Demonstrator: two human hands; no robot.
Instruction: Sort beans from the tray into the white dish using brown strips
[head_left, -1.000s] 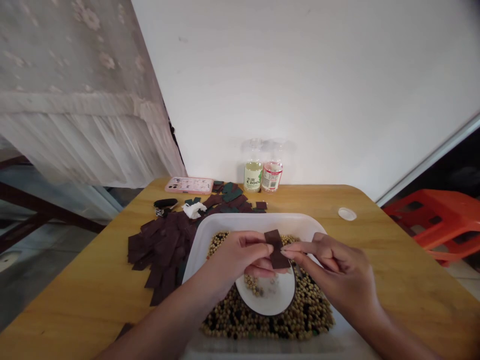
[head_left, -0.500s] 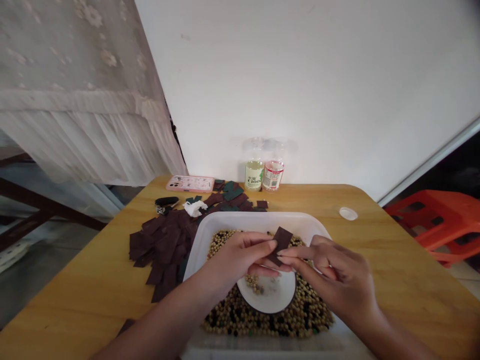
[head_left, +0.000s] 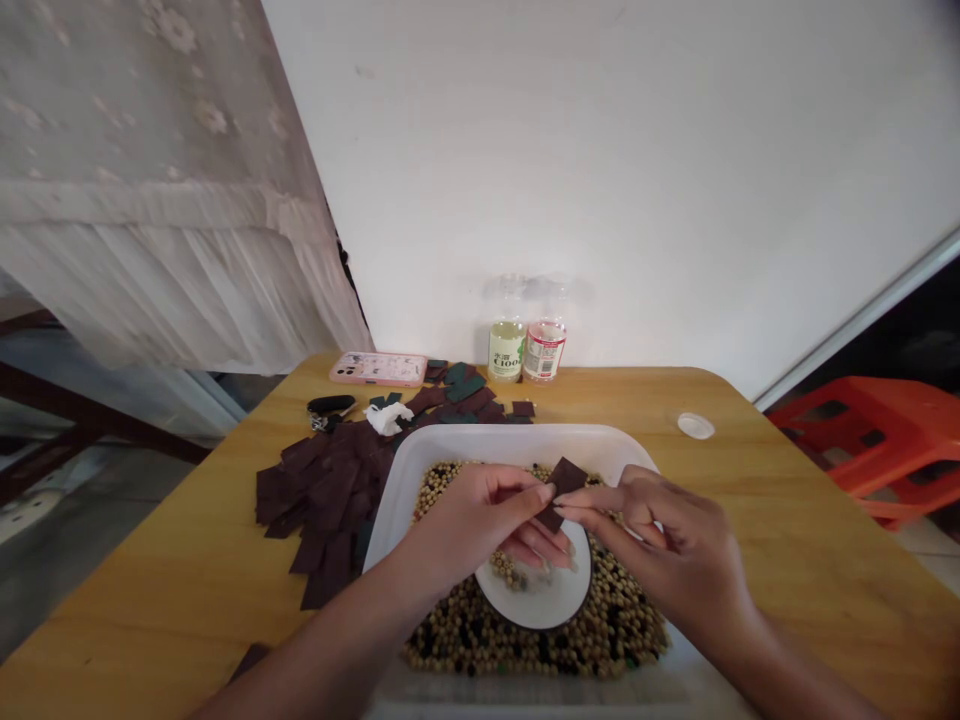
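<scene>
A dark brown strip of sheet material is pinched between my left hand and my right hand, its top tilted to the right. Both hands hover over a white plastic tray filled with mixed soybeans and black beans. A white bowl sits among the beans directly below my hands, with a few beans in it. Part of the bowl is hidden by my left fingers.
Left of the tray lies a heap of dark brown pieces, with dark green pieces behind it. A pink phone, white tissue, two bottles and a white cap stand on the wooden table.
The strip has swung from nearly upright to a slant, and it looks shorter. The fingers of my left hand have spread a little over the bowl.
</scene>
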